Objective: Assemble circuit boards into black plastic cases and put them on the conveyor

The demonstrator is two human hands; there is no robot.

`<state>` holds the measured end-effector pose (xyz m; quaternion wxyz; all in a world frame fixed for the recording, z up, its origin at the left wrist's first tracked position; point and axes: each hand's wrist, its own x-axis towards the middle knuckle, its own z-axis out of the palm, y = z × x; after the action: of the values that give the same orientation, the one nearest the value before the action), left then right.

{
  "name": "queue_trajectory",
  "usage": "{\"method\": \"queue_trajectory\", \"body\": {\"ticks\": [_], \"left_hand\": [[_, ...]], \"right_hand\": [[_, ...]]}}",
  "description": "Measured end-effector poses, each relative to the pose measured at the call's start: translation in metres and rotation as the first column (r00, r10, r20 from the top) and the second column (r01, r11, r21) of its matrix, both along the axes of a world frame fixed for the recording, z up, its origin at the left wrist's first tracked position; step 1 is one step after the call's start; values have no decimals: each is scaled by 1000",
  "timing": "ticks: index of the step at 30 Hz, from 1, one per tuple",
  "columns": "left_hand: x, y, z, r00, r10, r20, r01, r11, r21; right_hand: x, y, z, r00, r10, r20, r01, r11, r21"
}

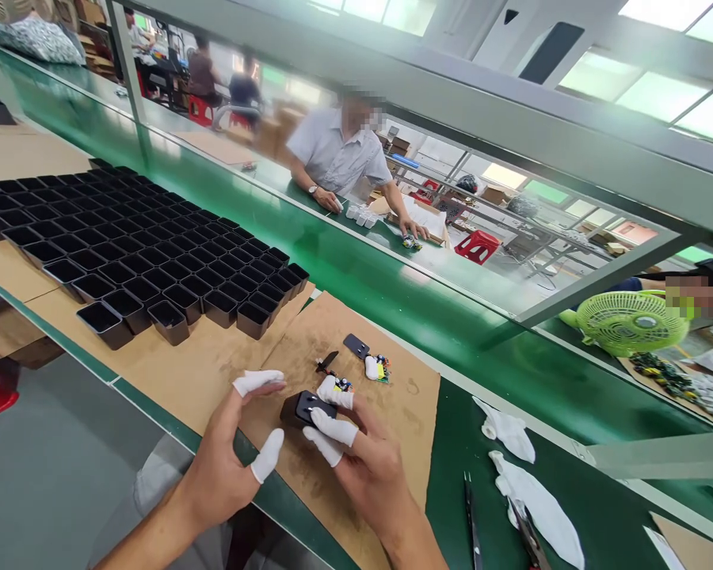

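Observation:
My left hand (229, 447) is open, with thumb and index finger spread apart and white finger covers on both. Just to its right, a black plastic case (300, 408) with two pale metal pins on its face rests on the brown cardboard. My right hand (362, 451), also in white finger covers, grips this case at its right side. Beyond those fingertips lies a small circuit board (343, 385), partly hidden. A black plate (356, 345), another circuit board with a white part (377, 368) and a thin black piece (326, 361) lie farther back.
Rows of open black cases (154, 253) fill the cardboard at left. Tweezers (470, 518), a dark-jawed hand tool (528, 530) and white gloves (538, 503) lie at right. Across the green conveyor (392, 293) a co-worker (345, 150) handles small parts. A green fan (633, 323) stands at right.

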<state>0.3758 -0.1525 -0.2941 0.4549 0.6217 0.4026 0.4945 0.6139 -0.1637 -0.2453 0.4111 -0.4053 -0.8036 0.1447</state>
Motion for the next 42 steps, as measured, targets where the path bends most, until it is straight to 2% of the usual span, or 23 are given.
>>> {"method": "queue_trajectory", "body": {"ticks": [2, 5, 10, 14, 20, 30, 35, 42], "left_hand": [[-1, 0, -2, 995, 71, 69, -72, 997, 19], [-1, 2, -2, 991, 98, 90, -97, 995, -23], [1, 3, -5, 988, 94, 126, -88, 995, -52], [3, 3, -9, 980, 119, 158, -111, 992, -61], [3, 3, -10, 986, 108, 127, -104, 994, -37], [3, 4, -13, 989, 126, 84, -126, 992, -3], [3, 4, -13, 991, 120, 59, -120, 993, 8], [3, 4, -10, 991, 126, 37, -126, 992, 9]], "right_hand": [[-5, 3, 1, 1000, 13, 13, -12, 996, -85], [-10, 7, 3, 999, 21, 24, -17, 990, -138], [-6, 2, -1, 999, -2, -39, 0, 998, -62], [0, 0, -4, 985, -78, -150, 83, 996, 25], [-7, 12, 1, 998, -29, -49, 25, 997, -67], [-3, 4, -10, 991, -39, -127, 43, 999, 34], [-7, 10, -12, 998, -16, -65, 12, 998, -60], [-6, 9, -14, 998, -24, -60, 19, 997, -75]]}}
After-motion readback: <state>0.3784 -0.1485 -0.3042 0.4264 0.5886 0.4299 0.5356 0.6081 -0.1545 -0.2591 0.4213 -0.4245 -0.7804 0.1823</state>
